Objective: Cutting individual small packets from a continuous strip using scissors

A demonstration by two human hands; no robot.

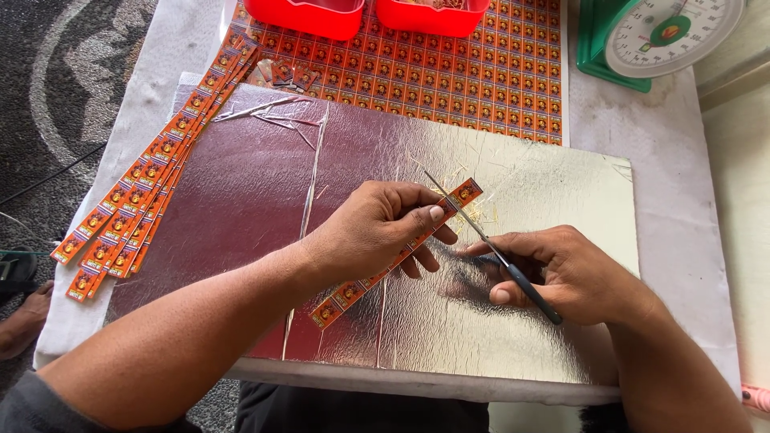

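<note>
- My left hand (377,232): grasping orange label strip (397,256) over silver foil board (553,192).
- My right hand (573,277): clenched on scissors (489,244), blades at the strip.
- Far left: cut strips stack (144,184).

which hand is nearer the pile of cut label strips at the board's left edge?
Left. The left hand sits mid-board pinching one label strip, with the pile of cut strips off to its left. The right hand, holding scissors, is farther right.
</note>
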